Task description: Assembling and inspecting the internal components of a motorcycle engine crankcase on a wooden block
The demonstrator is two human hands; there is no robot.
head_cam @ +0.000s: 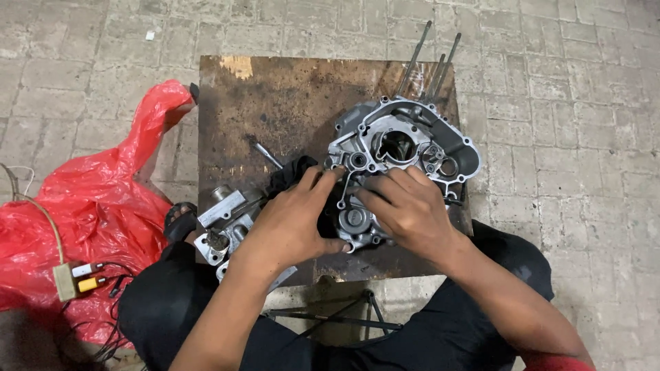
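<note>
A cast grey metal engine case [402, 148], ribbed and full of round bores, lies flat on a rusty, stained metal worktop [275, 103], with four thin steel studs [433, 65] rising from its far end. Both hands rest on its near part: the left hand [292, 223] is spread, thumb pressed against the casing, and the right hand [405, 206] lies flat with curled fingers. A crumpled glossy red plastic bag [96, 206] sits on the paved floor to the left.
</note>
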